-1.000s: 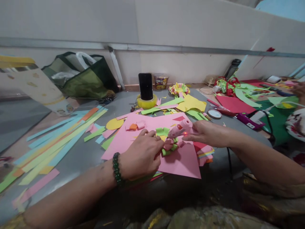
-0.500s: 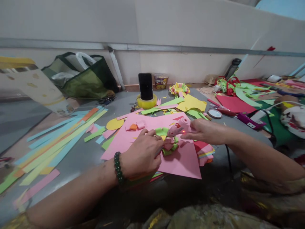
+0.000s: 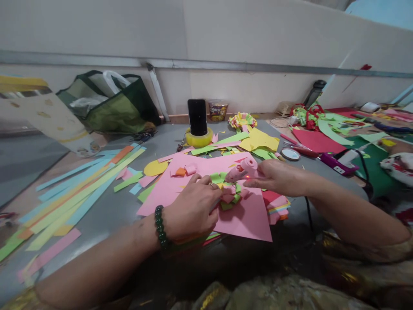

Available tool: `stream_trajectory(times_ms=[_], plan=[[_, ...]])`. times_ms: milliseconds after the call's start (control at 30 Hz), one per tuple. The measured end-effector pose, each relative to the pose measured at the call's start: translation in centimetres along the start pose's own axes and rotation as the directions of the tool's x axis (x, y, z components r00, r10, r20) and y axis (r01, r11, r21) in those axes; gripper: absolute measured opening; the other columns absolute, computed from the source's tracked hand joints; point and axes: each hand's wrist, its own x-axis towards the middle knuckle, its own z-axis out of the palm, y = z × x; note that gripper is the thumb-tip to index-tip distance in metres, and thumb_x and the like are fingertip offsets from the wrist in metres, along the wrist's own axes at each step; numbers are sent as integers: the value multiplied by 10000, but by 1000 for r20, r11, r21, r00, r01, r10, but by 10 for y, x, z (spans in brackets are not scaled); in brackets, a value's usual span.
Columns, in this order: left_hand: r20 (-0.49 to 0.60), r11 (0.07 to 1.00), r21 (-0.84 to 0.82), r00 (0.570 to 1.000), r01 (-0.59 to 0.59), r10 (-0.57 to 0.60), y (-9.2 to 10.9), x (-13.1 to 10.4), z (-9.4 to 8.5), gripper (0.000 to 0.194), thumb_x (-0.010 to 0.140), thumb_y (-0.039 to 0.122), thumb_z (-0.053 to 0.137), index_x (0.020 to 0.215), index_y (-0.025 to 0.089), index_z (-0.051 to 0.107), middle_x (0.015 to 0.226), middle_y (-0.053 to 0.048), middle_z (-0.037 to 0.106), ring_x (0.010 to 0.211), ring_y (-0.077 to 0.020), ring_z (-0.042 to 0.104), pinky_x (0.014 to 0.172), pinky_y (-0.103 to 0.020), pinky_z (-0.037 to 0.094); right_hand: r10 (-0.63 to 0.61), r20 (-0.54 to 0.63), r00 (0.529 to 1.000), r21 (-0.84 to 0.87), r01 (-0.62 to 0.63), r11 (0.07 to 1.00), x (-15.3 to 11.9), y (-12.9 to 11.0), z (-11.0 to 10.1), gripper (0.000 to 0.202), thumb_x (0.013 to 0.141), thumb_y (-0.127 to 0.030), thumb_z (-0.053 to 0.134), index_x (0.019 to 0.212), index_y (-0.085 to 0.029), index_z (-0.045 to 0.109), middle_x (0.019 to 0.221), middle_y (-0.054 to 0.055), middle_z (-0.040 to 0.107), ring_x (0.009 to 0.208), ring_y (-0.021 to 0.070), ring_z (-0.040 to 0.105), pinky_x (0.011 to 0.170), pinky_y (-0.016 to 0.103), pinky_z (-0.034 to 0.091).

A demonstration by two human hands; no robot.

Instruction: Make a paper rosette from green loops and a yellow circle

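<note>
My right hand (image 3: 280, 177) is wrapped round a pink glue gun (image 3: 241, 169) with a small glowing light. Its nozzle points down at a green, yellow and pink paper flower (image 3: 230, 199). My left hand (image 3: 195, 206), with a green bead bracelet (image 3: 160, 226) on the wrist, presses its curled fingers against the flower's left side. Its thumb and fingertips are partly hidden, and the flower is partly covered by them. Under both lies a large pink sheet (image 3: 248, 224). A pink and orange paper loop (image 3: 183, 171) rests on that sheet.
Coloured paper strips (image 3: 80, 189) spread over the left. Behind the sheet stand a phone (image 3: 197, 117) in a yellow tape roll (image 3: 199, 138) and a cup (image 3: 218, 110). To the right are a purple tool (image 3: 338, 164), a round lid (image 3: 291, 154) and a person's sleeve (image 3: 398, 167).
My right hand and the glue gun have shifted very slightly left. My left hand stays at the flower. The other person's hand at the far right has moved down.
</note>
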Motion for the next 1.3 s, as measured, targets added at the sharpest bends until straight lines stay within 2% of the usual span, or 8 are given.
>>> stream_trajectory(times_ms=[133,233,400,700,867,1000,1100,1300], plan=[[-6,1000,6,1000,-8,8,0,0,0,200,814,167,525,934,214,678,870,-66,704,901,-275,565,888,-467,393,1,9,1000,-6,-1,1000,0,-2,1,570,906,-622,517,546,-216,340,526,-35,348,500,101,317,512,281,232],[3,1000,23,1000,0,0,0,0,0,184,820,175,524,919,204,677,861,-70,700,877,-266,568,894,-468,393,-30,36,999,10,30,1000,-1,-1,1,577,909,-625,506,538,-217,334,513,-46,314,488,95,301,506,279,223],[8,1000,14,1000,0,0,1,0,-2,250,817,156,515,981,225,690,892,-67,714,915,-279,570,908,-476,396,-57,-39,998,33,59,998,3,2,2,575,907,-626,502,546,-219,314,520,-42,321,501,99,315,504,278,228],[3,1000,20,1000,-7,7,1,-1,-2,231,820,172,509,954,208,695,886,-76,714,899,-273,567,904,-470,402,-15,17,1000,5,15,1000,0,-3,-3,581,907,-590,537,517,-214,327,505,-60,270,476,87,274,506,270,223],[13,1000,-11,1000,-13,13,1,-1,-1,289,801,144,521,1024,228,685,984,-67,735,956,-287,570,935,-494,380,-23,-20,1000,13,23,1000,1,-1,-4,639,891,-684,486,511,-222,260,496,-54,248,472,90,269,501,281,210],[10,1000,-5,1000,-1,1,1,-1,-1,247,812,156,525,987,221,687,962,-73,733,978,-292,577,941,-482,379,-37,13,999,1,37,999,1,-1,-4,596,900,-626,499,514,-220,294,499,-53,251,480,92,276,508,281,216],[12,1000,18,1000,6,-6,1,-1,-1,194,827,159,517,915,202,685,930,-77,731,959,-286,581,941,-471,381,-45,36,998,9,45,999,0,0,-5,601,888,-664,498,521,-219,327,515,-51,264,495,95,290,516,281,222],[19,1000,15,1000,-10,10,1,0,-1,264,798,140,534,1001,235,673,973,-54,736,986,-288,580,950,-473,378,-10,5,1000,15,10,1000,4,1,-5,621,897,-679,485,528,-218,293,520,-47,268,497,97,289,520,286,225]])
